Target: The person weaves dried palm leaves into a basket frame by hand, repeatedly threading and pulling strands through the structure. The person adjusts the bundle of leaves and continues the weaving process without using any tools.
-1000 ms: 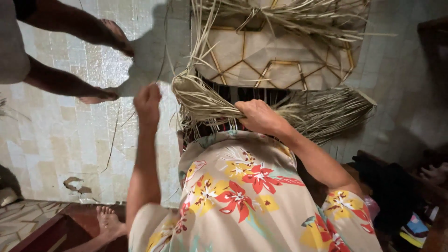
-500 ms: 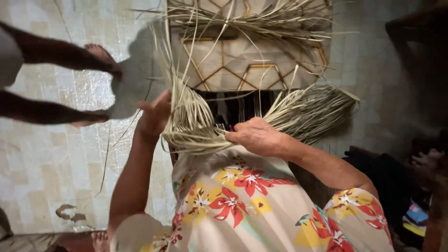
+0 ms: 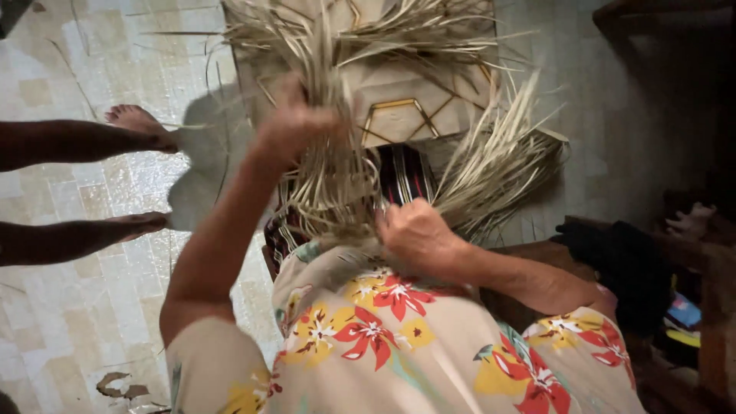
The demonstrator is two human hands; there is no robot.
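Observation:
My left hand point(image 3: 295, 126) is raised in front of me, gripping a bundle of pale dried straw strips point(image 3: 337, 184) and pulling them upward. My right hand point(image 3: 414, 234) is closed on the lower end of the same straw near my lap, where the strips fan out to the right point(image 3: 498, 165). A striped dark cloth point(image 3: 402, 176) shows behind the straw. My lap is covered by a beige dress with red and yellow flowers point(image 3: 368, 330).
Another person's bare legs and feet point(image 3: 134, 123) reach in from the left over the pale tiled floor point(image 3: 69, 322). A box with gold hexagon lines point(image 3: 399, 115), strewn with straw, stands ahead. Dark furniture and clothes point(image 3: 629, 261) sit at the right.
My left hand has risen and taken hold of the straw bundle, lifting it. My right hand has moved slightly lower toward my lap. The view has tilted, so the other person's feet appear lower.

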